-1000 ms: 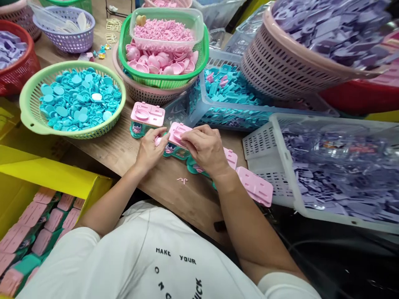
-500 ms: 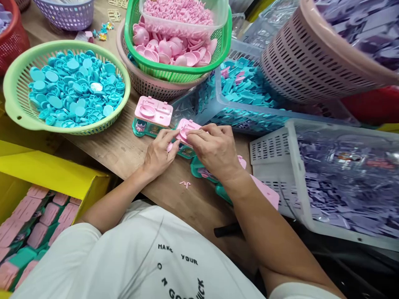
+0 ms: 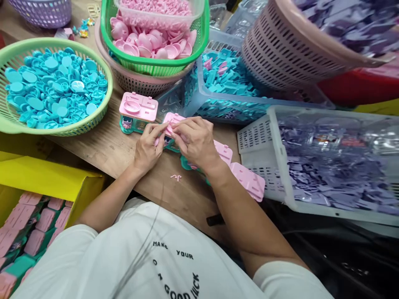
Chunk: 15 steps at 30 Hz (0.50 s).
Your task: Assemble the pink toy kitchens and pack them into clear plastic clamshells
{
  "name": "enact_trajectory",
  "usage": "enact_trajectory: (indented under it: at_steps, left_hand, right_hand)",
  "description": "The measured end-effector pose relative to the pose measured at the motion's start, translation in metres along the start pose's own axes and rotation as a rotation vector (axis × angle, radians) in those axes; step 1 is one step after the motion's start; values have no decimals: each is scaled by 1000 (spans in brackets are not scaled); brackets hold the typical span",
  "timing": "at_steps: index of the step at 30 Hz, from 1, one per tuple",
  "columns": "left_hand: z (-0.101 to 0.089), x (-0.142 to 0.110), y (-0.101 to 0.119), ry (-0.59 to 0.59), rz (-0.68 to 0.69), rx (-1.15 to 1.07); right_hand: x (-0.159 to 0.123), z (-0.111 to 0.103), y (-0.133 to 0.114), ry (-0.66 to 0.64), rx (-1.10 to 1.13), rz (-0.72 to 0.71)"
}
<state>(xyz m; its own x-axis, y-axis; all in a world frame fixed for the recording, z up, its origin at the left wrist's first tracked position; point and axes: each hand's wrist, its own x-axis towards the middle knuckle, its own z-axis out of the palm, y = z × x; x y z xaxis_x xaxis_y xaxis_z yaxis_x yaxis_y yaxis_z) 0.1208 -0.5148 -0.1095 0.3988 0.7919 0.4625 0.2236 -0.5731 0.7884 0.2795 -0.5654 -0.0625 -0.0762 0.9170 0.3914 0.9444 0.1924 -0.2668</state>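
Note:
Both hands meet over a small pink-topped, teal-bodied plastic toy [image 3: 171,118] on the table. My left hand [image 3: 145,150] is at its left side, index fingertip on the pink top. A small pink plastic part [image 3: 156,142] shows between its thumb and fingers. My right hand [image 3: 199,143] has its fingers pinched together at the top; whatever they hold is hidden. A similar toy [image 3: 139,107] with an oval basin in its top stands just left. Beyond my right wrist, partly covered by the arm, lie more pink tops [image 3: 249,180] and teal bodies.
Small pink hook-like pieces [image 3: 176,177] lie on the wooden table [image 3: 162,189]. Around it stand a light-green basket [image 3: 107,89] of blue discs, a green basket [image 3: 156,68] of pink parts, a blue bin [image 3: 218,101], a white crate [image 3: 277,158] and a yellow box [image 3: 46,172] of toys.
The whole view has shifted, so things appear farther left and slightly higher. Both hands stay at the same toy, with the right fingers drawn closer to the left fingertips.

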Motion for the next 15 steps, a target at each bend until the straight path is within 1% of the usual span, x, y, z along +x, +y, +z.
enact_trajectory:
  at_steps: [2, 3, 4, 6, 7, 9, 10, 12, 13, 15]
  left_hand:
    - [-8, -1, 2, 9, 1, -34]
    - [-12, -3, 4, 28, -36, -66]
    - [-17, -8, 5, 50, -106, -116]
    - [-26, -21, 9, 57, -338, -283]
    - [-29, -29, 10, 34, -473, -392]
    - [-30, -45, 13, -34, -699, -597]
    - [-29, -52, 15, -66, -773, -673]
    - [-26, -62, 19, -139, -836, -759]
    - [-24, -64, 21, -191, -833, -773]
    - [-21, -65, 25, -301, -782, -736]
  right_hand:
    - [-1, -7, -7, 21, 26, 5]
    - [-6, -11, -12, 49, 34, 12]
    - [-14, -15, -17, 79, 44, 19]
    - [-41, -16, -27, 100, 88, 13]
    - [-58, -13, -31, 82, 113, -1]
    - [-92, -1, -35, 17, 131, -19]
    - [-107, 6, -35, -1, 120, -5]
    - [-129, 19, -32, 4, 73, 65]
    - [-135, 24, -30, 16, 56, 101]
    - [-140, 28, -27, 30, 36, 140]
